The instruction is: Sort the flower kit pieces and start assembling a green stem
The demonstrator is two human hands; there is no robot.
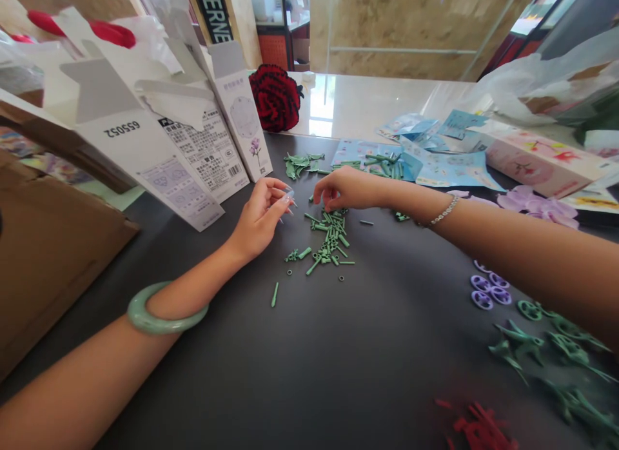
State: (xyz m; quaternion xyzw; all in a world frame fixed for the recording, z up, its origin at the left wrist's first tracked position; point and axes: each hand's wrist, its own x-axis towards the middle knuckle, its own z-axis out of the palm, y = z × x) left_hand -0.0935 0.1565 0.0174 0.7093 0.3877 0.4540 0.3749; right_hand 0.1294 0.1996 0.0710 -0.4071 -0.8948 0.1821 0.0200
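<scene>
Green, purple and red against dark grey
I see green sticks [333,234], purple rings [501,295], red pieces [478,427], a dark grey table [309,372], a black-edged red flower [275,98], a pale green bangle [138,311].

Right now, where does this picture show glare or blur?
Head view: bright glare on the glossy pale tabletop at the back; head view, bottom right: thin red pieces are blurred, while the pile of small green pieces looks sharper.

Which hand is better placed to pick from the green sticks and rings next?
Probably the right hand: it hangs over the far edge of the green sticks and rings; the left hand sits farther left.
</scene>
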